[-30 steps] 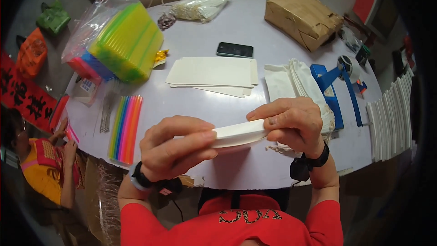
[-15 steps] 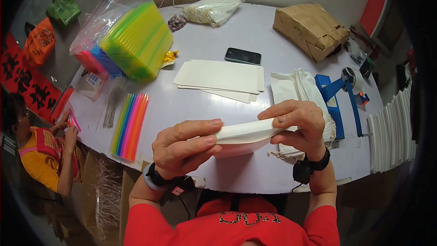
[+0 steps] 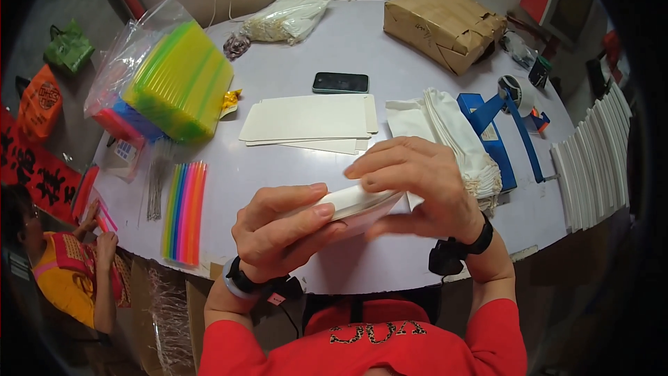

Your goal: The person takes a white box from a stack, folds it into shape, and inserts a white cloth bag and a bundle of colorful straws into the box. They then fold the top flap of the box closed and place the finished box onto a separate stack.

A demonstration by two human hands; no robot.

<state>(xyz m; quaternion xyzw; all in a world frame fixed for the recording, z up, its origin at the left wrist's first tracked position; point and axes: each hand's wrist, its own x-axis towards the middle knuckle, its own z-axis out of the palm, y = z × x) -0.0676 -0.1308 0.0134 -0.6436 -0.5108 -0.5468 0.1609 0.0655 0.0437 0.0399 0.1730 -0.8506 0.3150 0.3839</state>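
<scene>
A white cardboard box point(image 3: 356, 199), narrow end up, stands tilted above the near part of the table. My left hand point(image 3: 278, 226) grips its left side, thumb and fingers pressed on the cardboard. Over the right end is my right hand point(image 3: 428, 184), fingers and thumb spread apart around it; the fingertips reach the top edge, and the thumb is slightly blurred. Beyond my hands lie flat white box blanks point(image 3: 306, 117) in a small stack. White cloth pouches point(image 3: 445, 129) with cord ends are piled to the right of them, partly behind my right hand.
A phone point(image 3: 340, 83) lies behind the blanks. Coloured plastic tubes point(image 3: 184, 212) and a bagged bundle of yellow-green tubes point(image 3: 177, 83) are at left. At right stand a blue tape dispenser point(image 3: 490, 115), a brown paper package point(image 3: 445, 28) and stacked white boxes point(image 3: 591, 160). Another person point(image 3: 69, 264) works at far left.
My right hand has loosened its pinch on the box's right end and shifted left over its top edge. My left hand keeps its grip. The view has shifted a little.
</scene>
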